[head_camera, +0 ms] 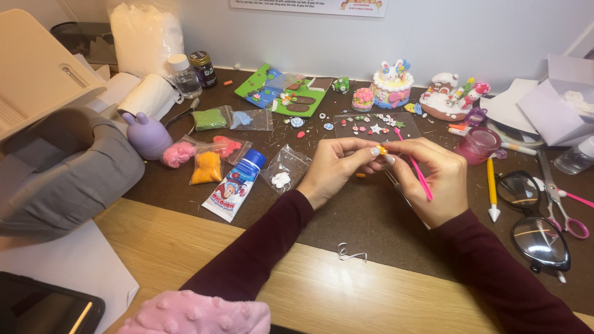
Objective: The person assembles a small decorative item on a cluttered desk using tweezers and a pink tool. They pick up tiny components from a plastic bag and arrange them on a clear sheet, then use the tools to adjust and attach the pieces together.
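- Head view: both hands meet over the dark mat (pixel 346 210) that covers the far part of the wooden tabletop (pixel 185 247).
- Left hand (pixel 337 167) is curled, its fingertips pressed together on a tiny orange clay piece (pixel 383 150) held just above the mat.
- Right hand (pixel 433 179) pinches the same piece from the other side, and a pink modelling tool (pixel 416 167) lies slanted through its fingers, the tip pointing away from the person.
- Both forearms wear dark red sleeves (pixel 260 253).
- Just beyond the hands lies a clear sheet (pixel 374 127) dotted with small clay flowers, stars and hearts.
- Left of the hands sit a glue tube (pixel 234 185) with a blue cap and a small clear bag with white clay (pixel 283 170); further left are bags of orange clay (pixel 206 167), pink clay (pixel 179 153) and green clay (pixel 211 119).
- A lilac rabbit-shaped figure (pixel 147 135) stands near the pink bag, with two small jars (pixel 193 73) behind it.
- At the back stand a green clay board (pixel 281 93), a small bunny cake model (pixel 391 83) and a snowy house model (pixel 445 99).
- Right of the hands are a pink cup (pixel 477 144), a yellow tool with a white tip (pixel 492 188), eyeglasses (pixel 535 222) and pink-handled scissors (pixel 560 198).
- A grey bag (pixel 68 167) rests at the left edge, and a pink bobbled cloth (pixel 198 314) lies nearest the camera.
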